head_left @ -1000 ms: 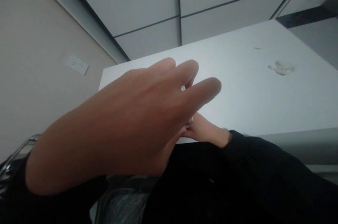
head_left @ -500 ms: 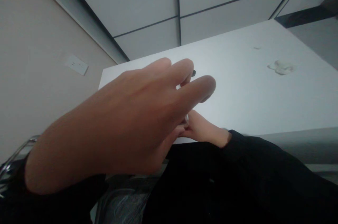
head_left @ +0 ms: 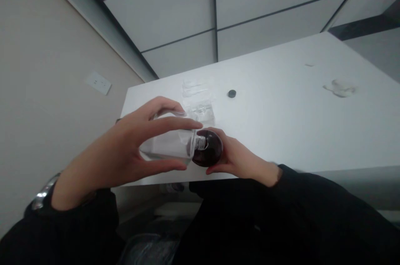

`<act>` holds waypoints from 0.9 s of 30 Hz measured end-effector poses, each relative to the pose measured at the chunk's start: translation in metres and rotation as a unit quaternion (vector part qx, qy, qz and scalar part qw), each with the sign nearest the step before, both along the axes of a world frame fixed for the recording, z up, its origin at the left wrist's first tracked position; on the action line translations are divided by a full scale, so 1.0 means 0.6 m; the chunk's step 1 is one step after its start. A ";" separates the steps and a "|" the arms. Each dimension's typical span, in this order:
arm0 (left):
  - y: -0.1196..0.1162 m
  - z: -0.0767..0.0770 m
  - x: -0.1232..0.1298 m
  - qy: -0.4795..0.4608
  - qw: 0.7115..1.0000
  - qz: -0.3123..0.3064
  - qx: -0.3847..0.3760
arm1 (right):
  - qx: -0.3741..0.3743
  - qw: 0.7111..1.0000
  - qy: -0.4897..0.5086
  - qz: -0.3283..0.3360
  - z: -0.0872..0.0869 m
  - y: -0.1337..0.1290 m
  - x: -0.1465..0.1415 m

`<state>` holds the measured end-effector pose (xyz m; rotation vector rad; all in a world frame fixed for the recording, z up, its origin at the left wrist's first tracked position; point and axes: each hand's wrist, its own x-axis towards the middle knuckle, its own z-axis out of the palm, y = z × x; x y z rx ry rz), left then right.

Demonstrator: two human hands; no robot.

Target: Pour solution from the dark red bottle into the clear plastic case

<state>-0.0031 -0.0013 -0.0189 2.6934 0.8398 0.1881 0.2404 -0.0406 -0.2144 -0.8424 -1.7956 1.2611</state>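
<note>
The left hand grips a clear rectangular bottle lying on its side, with the fingers across the top and the thumb along the underside. Its threaded neck points right, at about 3 o'clock, and touches a round, dark-red container cupped in the right hand, whose fingers curl narrowly around it. What the dark container is made of or holds is too dim to tell. Both hands are above a white table, and black sleeves cover both forearms, with a metal watch band at the left wrist. From the hands, a small black disc lies at about 1 o'clock, and clear plastic packaging lies near 12. A pale smear marks the table at about 2 o'clock, and a wall outlet sits at about 10.
</note>
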 end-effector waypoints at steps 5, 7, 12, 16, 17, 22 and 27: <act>-0.002 -0.031 -0.037 -0.031 0.998 0.047 0.031 | -0.012 1.000 -0.007 0.004 0.006 0.001 0.000; -0.004 -0.045 -0.052 -0.042 0.997 0.060 0.021 | -0.012 1.000 -0.014 0.001 0.004 0.000 0.000; -0.007 -0.107 -0.092 -0.124 0.985 0.112 -0.049 | 0.005 1.000 -0.030 0.001 -0.008 -0.001 0.003; 0.001 -0.180 -0.111 -0.199 0.948 0.220 -0.115 | 0.037 0.998 -0.046 -0.005 -0.018 0.001 0.007; 0.006 -0.197 -0.114 -0.210 0.940 0.235 -0.133 | 0.046 0.998 -0.050 -0.006 -0.020 0.002 0.009; 0.042 -0.266 -0.122 -0.245 0.915 0.266 -0.180 | 0.072 0.995 -0.063 -0.006 -0.030 0.004 0.013; 0.074 -0.290 -0.123 -0.239 0.904 0.273 -0.227 | 0.071 0.995 -0.064 -0.005 -0.036 0.005 0.013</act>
